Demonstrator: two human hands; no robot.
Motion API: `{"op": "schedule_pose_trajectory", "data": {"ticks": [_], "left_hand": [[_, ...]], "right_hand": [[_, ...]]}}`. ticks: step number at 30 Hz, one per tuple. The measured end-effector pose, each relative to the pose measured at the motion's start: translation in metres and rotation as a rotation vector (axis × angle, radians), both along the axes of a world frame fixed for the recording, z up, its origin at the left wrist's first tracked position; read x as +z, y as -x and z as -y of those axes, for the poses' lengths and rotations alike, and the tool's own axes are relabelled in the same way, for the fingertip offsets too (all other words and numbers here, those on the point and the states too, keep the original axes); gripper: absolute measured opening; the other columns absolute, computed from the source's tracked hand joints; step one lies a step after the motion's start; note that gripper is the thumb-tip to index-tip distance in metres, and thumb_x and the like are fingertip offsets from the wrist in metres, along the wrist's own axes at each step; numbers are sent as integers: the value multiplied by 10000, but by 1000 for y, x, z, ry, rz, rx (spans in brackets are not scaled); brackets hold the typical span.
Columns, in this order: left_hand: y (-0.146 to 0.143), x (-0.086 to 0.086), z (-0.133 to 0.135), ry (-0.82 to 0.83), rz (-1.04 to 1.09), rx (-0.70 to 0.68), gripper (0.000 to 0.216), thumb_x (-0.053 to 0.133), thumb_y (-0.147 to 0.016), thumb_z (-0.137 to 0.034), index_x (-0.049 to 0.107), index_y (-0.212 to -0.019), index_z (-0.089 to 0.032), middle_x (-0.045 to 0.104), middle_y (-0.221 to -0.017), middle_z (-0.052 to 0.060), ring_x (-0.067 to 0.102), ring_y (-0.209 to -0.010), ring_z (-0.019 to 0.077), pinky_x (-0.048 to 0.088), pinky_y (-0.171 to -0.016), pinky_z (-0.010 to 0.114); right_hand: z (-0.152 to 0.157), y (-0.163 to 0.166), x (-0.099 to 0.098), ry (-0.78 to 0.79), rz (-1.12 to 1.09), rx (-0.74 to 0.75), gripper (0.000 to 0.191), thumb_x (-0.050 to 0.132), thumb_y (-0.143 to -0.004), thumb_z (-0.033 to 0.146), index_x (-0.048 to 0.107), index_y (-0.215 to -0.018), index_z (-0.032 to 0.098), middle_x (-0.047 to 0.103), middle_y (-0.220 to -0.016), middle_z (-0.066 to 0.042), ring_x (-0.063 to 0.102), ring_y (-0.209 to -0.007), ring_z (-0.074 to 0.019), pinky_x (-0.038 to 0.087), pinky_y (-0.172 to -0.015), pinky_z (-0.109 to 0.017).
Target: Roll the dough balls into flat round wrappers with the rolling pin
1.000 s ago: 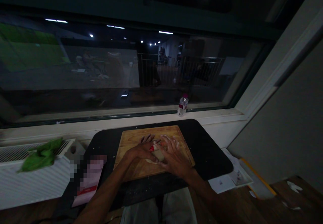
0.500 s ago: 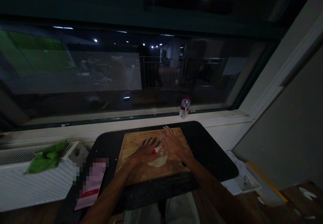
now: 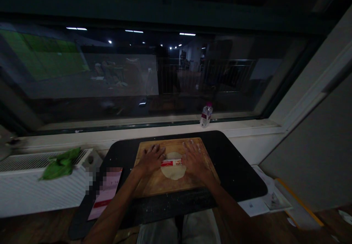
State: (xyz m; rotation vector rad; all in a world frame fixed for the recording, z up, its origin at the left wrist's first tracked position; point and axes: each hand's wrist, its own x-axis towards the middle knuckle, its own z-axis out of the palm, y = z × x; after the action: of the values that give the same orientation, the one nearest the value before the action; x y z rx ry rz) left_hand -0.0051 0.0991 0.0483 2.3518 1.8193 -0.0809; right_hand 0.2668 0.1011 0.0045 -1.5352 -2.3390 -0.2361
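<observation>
A flat, pale round of dough [image 3: 173,173] lies on the wooden board [image 3: 154,188]. Across it rests a red-and-white printed roll [image 3: 172,162], like a short tube; its ends run up to my hands, so its full length is hidden. At its left end my left hand [image 3: 150,159] is laid down with the fingers spread forward. My right hand [image 3: 194,159] is at the other end, fingers stretched out and apart, with whitish dust on the fingertips. Both palms face down, and neither hand's fingers wrap round the roll.
The board sits on a black table [image 3: 236,170]. A pink packet [image 3: 106,196] lies at the table's left. On the window sill stands a clear bottle [image 3: 206,115] with a dark pink cap. A green cloth [image 3: 62,165] drapes over the white radiator [image 3: 41,190]. Papers [image 3: 254,206] are low at right.
My hands have moved apart, the left one leftward, uncovering more of the printed roll and the dough. The whole view has shifted slightly.
</observation>
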Motion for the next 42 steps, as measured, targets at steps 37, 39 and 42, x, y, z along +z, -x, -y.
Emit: {"op": "schedule_pose_trajectory", "data": {"ticks": [37,39,42], "left_hand": [[6,-7,5,-329,17,248,453,326,-1140,-355,618,-1444,-188,652,-1490,184,529,-1446,347,462,-1165,517],[4,-9,14,-319,-8,220,470,350,-1133,-359,570,-1510,-186,598,-1571,197,461,-1524,369,414,-1216,558],[1,-11,22,-303,-15,179,496,389,-1112,-352,532,-1568,-217,565,-1631,187,399,-1589,389,355,-1260,604]], "right_hand": [[-72,8,21,230,-14,33,559,533,-1124,427,552,-1649,238,495,-1728,-128,362,-1647,-318,283,-1339,-534],[-65,3,15,211,4,54,560,525,-1130,419,546,-1653,220,490,-1729,-129,351,-1658,-311,277,-1351,-534],[-52,-4,7,143,23,70,539,503,-1139,379,560,-1638,184,505,-1714,-138,372,-1652,-313,285,-1356,-541]]}}
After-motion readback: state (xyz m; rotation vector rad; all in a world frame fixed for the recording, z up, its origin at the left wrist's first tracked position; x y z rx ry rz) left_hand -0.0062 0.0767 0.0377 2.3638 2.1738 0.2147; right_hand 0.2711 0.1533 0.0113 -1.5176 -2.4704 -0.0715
